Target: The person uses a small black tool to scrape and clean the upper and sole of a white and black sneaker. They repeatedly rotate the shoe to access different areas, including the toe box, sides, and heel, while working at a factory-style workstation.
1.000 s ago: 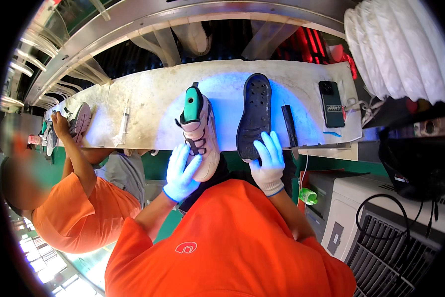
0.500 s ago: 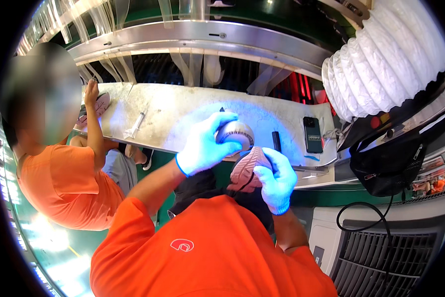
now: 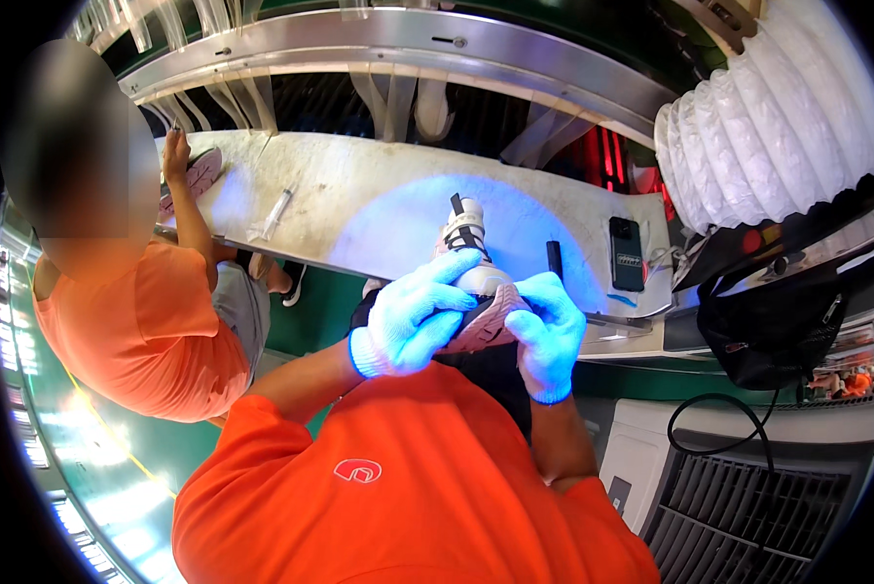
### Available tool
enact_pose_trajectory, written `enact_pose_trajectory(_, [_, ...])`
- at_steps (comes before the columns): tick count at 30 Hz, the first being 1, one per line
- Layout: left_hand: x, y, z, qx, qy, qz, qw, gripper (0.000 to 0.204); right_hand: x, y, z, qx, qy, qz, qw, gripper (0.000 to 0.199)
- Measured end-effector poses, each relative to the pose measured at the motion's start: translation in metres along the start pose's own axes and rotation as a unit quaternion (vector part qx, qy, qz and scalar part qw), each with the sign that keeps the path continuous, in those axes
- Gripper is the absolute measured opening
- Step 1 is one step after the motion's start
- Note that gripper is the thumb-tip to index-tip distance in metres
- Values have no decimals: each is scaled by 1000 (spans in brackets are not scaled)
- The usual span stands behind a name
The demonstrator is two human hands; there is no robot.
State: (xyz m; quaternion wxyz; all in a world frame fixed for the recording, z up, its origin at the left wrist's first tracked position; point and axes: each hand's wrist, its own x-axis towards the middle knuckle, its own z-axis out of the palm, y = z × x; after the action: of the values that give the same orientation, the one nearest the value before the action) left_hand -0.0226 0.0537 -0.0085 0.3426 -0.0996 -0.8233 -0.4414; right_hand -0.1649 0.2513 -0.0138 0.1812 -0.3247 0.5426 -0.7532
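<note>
A pale shoe (image 3: pixel 467 234) with dark laces and a dark strap stands out over the near edge of the bench, in blue-violet light. Close to me, a pink patterned sole (image 3: pixel 486 326) is turned my way; I cannot tell whether it is part of the same shoe. My left hand (image 3: pixel 413 316), in a white knit glove, presses its fingers against the shoe's left side. On the other side my gloved right hand (image 3: pixel 552 336) grips the sole's edge, thumb on the tread. A black stick-shaped item (image 3: pixel 554 258) lies just beyond my right hand.
A phone (image 3: pixel 627 253) lies on the pale bench top (image 3: pixel 330 185) at right. A syringe-like item (image 3: pixel 272 214) lies at left. Beside me, an orange-shirted person (image 3: pixel 155 331) holds another shoe (image 3: pixel 199 175). A white ribbed duct (image 3: pixel 758 136) and black bag (image 3: pixel 773 326) are at right.
My left hand has come back toward me and lower, off the round pale shoe part it held. The laced upper now shows beyond the hands. My right hand keeps its grip.
</note>
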Motion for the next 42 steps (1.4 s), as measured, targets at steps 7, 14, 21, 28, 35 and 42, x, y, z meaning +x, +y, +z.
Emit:
enact_pose_trajectory(7, [-28, 29, 26, -127, 146, -129, 973, 29, -30, 0, 25, -141, -10, -114, 983, 40])
enact_pose_trajectory(14, [-28, 35, 27, -162, 186, -166, 955, 30, -38, -1, 40, -170, 9, -127, 977, 30])
enact_pose_trajectory(21, [-26, 34, 26, -186, 197, -198, 942, 31, -32, -2, 47, -204, 29, -134, 969, 27])
enact_pose_trajectory(28, [-22, 32, 26, -165, 193, -187, 949, 32, -27, 4, 46, -203, 28, -180, 962, 34])
enact_pose_trajectory(35, [-17, 30, 24, -153, 186, -180, 954, 31, -27, -1, 47, -204, 31, -159, 965, 31])
enact_pose_trajectory(42, [-21, 34, 11, -164, 148, -219, 950, 32, -19, -8, 51, -251, 4, -169, 953, 46])
